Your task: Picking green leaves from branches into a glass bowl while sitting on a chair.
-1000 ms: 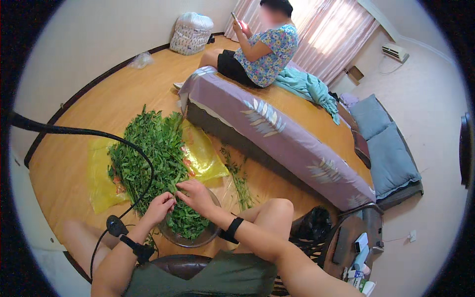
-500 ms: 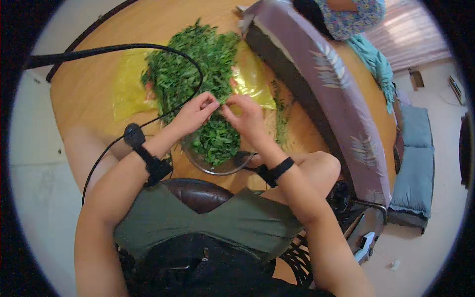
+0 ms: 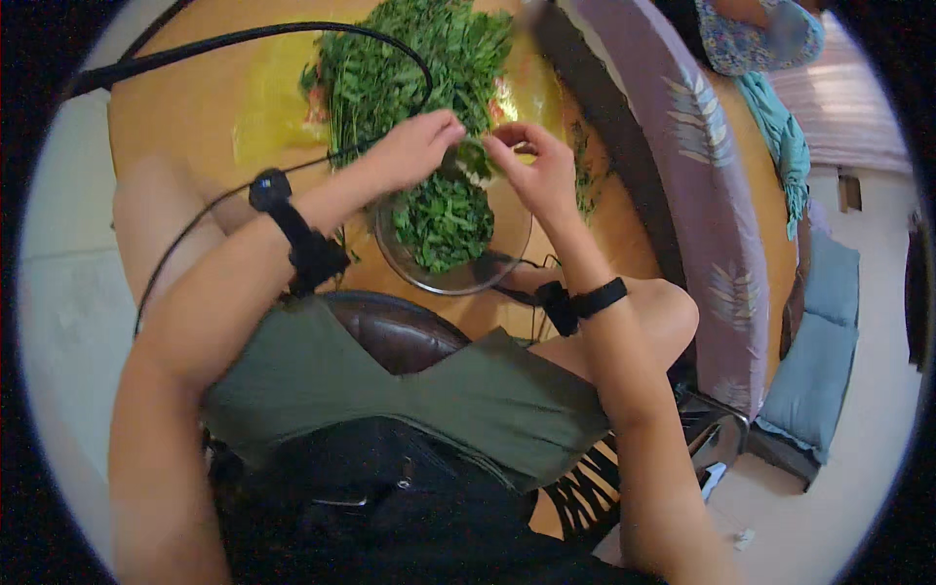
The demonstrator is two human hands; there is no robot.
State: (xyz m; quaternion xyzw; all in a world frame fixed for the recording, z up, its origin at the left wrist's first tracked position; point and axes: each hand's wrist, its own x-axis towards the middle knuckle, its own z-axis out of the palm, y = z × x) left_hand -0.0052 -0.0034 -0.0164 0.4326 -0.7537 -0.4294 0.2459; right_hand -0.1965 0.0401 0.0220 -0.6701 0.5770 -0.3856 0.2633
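Observation:
Above a clear bowl (image 3: 450, 292), both my hands are at a small leafy green sprig (image 3: 473, 164). The thumb and fingers of my right hand (image 3: 541, 168) pinch it on one side. My left hand (image 3: 419, 148) is closed at its other side, fingertips pressed together; the exact grip is partly hidden. Loose green leaves (image 3: 444, 224) fill much of the bowl. Just beyond it lies a large heap of leafy green stems (image 3: 405, 73) on yellow plastic sheeting (image 3: 276, 102).
A black cable (image 3: 244, 37) loops over the heap and past my left forearm. To the right runs a long mauve cushion (image 3: 707, 185) with a leaf pattern. Stray stems (image 3: 583, 180) lie beside it on the wooden surface (image 3: 624, 234). Another person's flowered clothing (image 3: 760, 39) shows at the far right.
My hands have drawn slightly apart, and the sprig between them now shows more clearly. The whole view has shifted, so the heap and bowl sit higher in the picture.

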